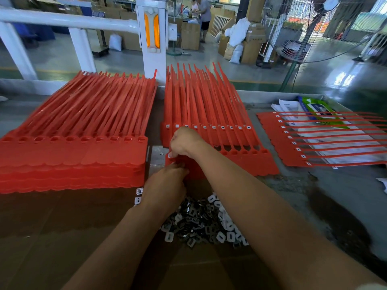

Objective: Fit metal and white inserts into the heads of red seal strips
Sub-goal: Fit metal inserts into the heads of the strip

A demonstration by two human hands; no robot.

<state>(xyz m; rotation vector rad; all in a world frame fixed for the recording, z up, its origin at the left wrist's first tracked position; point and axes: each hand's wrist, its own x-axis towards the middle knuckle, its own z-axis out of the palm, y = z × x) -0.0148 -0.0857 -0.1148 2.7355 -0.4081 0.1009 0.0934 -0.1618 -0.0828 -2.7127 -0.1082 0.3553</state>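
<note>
A sheet of red seal strips [247,162] lies in front of me, its row of heads with empty square holes running right from my hands. My right hand [184,143] is bent down over the leftmost head, where a white insert [169,155] shows at its fingertips. My left hand [167,185] has its fingers curled against the same sheet's front left edge; what it holds is hidden. A heap of white and dark metal inserts [207,222] lies on the brown cardboard [62,237] under my forearms. Behind, another sheet [209,114] shows white inserts in its heads.
A thick stack of red strip sheets [73,155] with empty heads stands at the left. A single fitted sheet [314,141] lies at the right over papers and a green packet [318,110]. A white railing post [152,38] rises behind the table; people stand far back.
</note>
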